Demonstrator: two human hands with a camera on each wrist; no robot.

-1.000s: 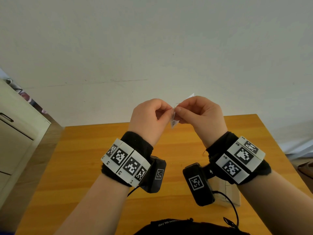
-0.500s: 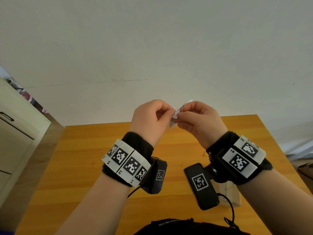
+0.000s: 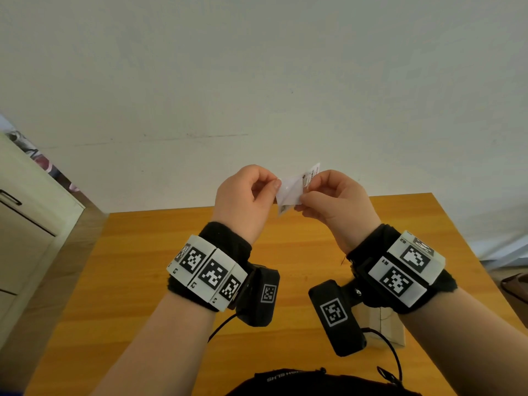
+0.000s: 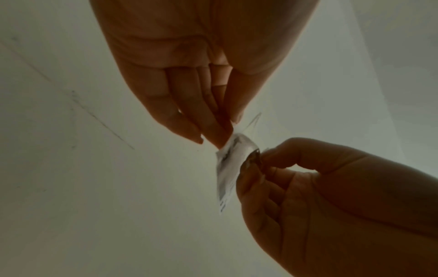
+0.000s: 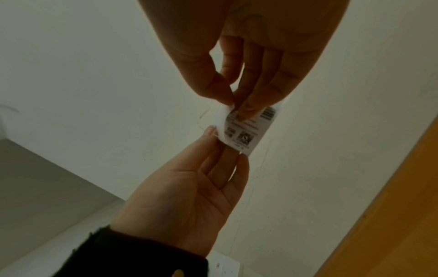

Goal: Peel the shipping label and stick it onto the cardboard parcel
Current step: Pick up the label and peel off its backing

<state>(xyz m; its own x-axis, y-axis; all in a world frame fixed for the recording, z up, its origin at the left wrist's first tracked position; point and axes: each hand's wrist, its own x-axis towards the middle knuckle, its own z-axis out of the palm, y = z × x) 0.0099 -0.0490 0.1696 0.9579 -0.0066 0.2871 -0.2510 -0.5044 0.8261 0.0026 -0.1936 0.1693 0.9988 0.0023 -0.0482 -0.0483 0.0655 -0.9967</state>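
An orange-brown wooden desk (image 3: pixel 148 281) stands against the pale wall. On it, near its right edge and mostly hidden behind the person's right wrist, lies 1 cardboard parcel (image 3: pixel 390 328), light tan and flat on the wood.

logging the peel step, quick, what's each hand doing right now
Left hand: pinches the shipping label at one edge.
Right hand: pinches the same label at the other edge.

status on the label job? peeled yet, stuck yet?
Done: label is picked up, held above the table.
In hand: mid-peel. Left hand pinches a blank white layer, right hand pinches the printed sheet; the layers have partly separated.
Left: finish the peel, then stick it on the cardboard parcel, partly hidden beneath the right wrist.
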